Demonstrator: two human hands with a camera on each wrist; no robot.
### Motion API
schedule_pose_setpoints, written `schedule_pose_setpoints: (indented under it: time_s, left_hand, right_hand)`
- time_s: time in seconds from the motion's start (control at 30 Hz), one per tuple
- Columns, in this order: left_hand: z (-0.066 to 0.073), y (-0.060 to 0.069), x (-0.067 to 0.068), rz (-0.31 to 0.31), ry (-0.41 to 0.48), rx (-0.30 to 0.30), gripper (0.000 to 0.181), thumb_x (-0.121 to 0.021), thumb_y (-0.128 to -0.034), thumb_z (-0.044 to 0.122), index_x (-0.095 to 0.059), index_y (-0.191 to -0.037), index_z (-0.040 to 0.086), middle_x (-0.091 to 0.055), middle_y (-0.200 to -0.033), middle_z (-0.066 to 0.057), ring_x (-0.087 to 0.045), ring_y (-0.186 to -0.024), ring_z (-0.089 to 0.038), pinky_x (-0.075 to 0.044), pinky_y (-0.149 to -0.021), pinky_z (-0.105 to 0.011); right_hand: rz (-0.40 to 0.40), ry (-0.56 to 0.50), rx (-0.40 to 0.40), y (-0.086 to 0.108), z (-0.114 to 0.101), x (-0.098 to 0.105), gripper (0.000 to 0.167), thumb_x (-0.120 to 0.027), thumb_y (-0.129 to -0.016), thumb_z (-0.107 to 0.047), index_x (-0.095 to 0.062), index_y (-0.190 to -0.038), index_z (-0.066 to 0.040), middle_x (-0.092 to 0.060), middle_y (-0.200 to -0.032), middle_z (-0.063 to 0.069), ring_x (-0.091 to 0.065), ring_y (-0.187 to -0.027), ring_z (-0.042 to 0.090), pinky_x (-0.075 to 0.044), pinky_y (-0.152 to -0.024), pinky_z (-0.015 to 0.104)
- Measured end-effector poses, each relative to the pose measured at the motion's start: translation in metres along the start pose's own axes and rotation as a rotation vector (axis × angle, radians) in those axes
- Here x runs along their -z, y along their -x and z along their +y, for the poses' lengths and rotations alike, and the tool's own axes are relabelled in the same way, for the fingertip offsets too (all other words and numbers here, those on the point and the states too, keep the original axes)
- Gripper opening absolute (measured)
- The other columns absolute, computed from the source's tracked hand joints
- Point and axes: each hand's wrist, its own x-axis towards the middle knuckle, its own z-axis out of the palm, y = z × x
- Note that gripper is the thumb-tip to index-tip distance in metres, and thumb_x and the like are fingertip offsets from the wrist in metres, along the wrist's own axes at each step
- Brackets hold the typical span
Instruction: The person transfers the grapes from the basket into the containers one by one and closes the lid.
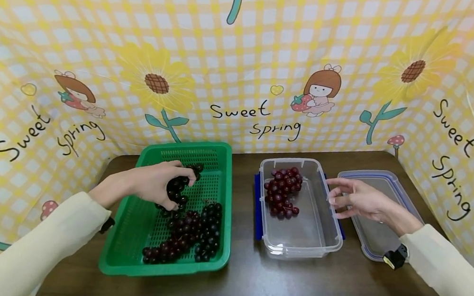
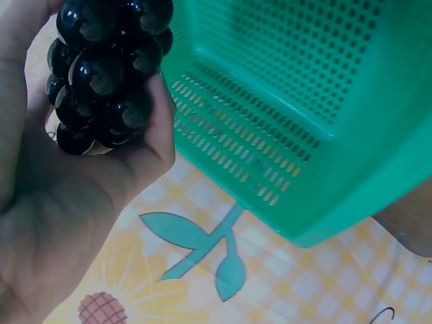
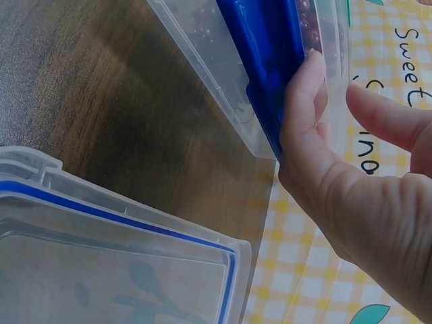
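Observation:
My left hand [image 1: 152, 182] grips a bunch of black grapes [image 2: 101, 74] inside the green basket [image 1: 228, 214], its fingers and thumb curled round the fruit. Nearer me in that basket lie a dark red bunch [image 1: 177, 237] and another black bunch [image 1: 210, 231]. To the right stands a clear plastic container [image 1: 302, 249] without its lid, holding a red bunch [image 1: 282, 190] toward its back left. My right hand [image 1: 358, 200] touches the container's right side by the blue clasp [image 3: 266, 61], fingers lightly bent and thumb apart from them.
A clear lid with a blue seal [image 1: 376, 235] lies on the brown table [image 1: 249, 287] right of the container, partly beneath my right forearm. Yellow checked cloth [image 1: 246, 49] with printed flowers stands behind and at both sides.

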Motion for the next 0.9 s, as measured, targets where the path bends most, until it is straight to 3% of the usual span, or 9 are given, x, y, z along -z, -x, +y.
schedule_pose_setpoints:
  time_s: [0.23,0.43,0.9]
  left_hand:
    - [0.007,-0.004,0.010,0.029,0.001,0.003,0.045,-0.086,-0.0862,0.034,-0.055,-0.119,0.039,-0.054,-0.132,-0.002,-0.052,-0.114,-0.027,-0.046,-0.083,-0.042]
    - [0.014,-0.010,0.016,0.035,-0.002,-0.031,0.045,-0.086,-0.0868,0.035,-0.055,-0.120,0.038,-0.055,-0.130,-0.002,-0.052,-0.115,-0.028,-0.048,-0.087,-0.045]
    - [0.049,-0.030,0.034,0.071,0.004,-0.095,0.047,-0.084,-0.0878,0.039,-0.055,-0.125,0.037,-0.054,-0.135,-0.001,-0.054,-0.119,-0.025,-0.050,-0.094,-0.049]
  right_hand:
    - [0.000,-0.005,0.012,-0.002,0.000,-0.002,0.079,-0.065,-0.101,-0.003,-0.019,-0.165,0.002,-0.056,-0.116,0.007,-0.065,-0.097,0.015,-0.063,-0.088,0.043]
    - [0.010,0.005,0.007,0.000,-0.001,-0.001,0.077,-0.064,-0.101,-0.004,-0.021,-0.164,0.002,-0.054,-0.117,0.008,-0.065,-0.098,0.015,-0.063,-0.088,0.044]
    - [0.010,0.012,0.003,0.001,-0.001,-0.002,0.078,-0.065,-0.100,-0.004,-0.021,-0.164,0.001,-0.054,-0.117,0.008,-0.065,-0.097,0.015,-0.063,-0.088,0.044]
